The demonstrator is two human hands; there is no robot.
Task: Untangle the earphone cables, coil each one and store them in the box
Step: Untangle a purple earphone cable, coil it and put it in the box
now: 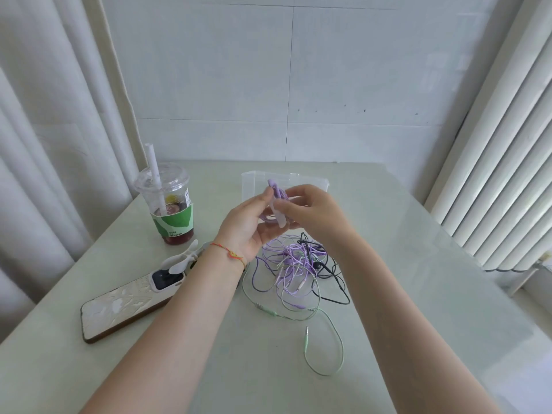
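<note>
Both hands hold a coiled light-purple earphone cable [276, 195] in the air just in front of the clear plastic box [252, 182]. My left hand [251, 222] grips the coil from the left, and my right hand [310, 209] pinches it from the right. A pale strip hangs from the coil between the fingers. Below the hands, a tangle of cables [294, 264] lies on the table: purple, darker violet, black and pale green strands mixed together. A green cable [325, 345] with its plug trails toward me.
An iced drink cup [171, 204] with a straw and green sleeve stands at the left. A phone [125, 306] lies face down near the left edge, with a small white fan beside it. Curtains hang at the left, a radiator at the right.
</note>
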